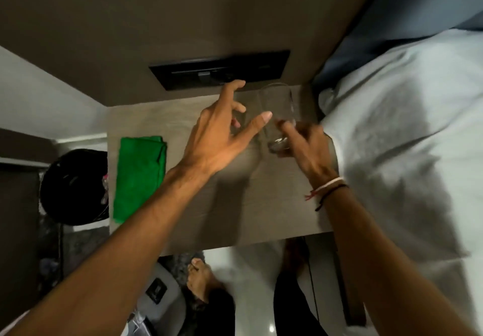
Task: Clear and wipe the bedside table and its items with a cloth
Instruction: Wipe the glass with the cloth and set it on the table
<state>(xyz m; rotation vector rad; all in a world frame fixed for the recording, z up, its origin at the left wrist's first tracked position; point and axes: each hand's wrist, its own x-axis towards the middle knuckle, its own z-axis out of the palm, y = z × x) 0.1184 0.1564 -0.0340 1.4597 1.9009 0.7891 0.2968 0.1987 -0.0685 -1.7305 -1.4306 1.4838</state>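
A grey wood-grain bedside table [274, 205] fills the middle of the head view. A folded green cloth [139, 178] lies on its left side. My right hand [304, 144] grips the base of a clear drinking glass [278, 112], tilted, near the table's far right corner. A second clear glass [241, 124] seems to stand just left of it, mostly hidden and blurred behind my left hand [222, 137]. That hand hovers with fingers spread around it, holding nothing.
A black switch panel [219, 70] sits on the brown wall behind the table. A bed with white sheets [405, 139] borders the table on the right. A black bin [75, 186] stands on the floor to the left. My bare feet [201, 278] are below.
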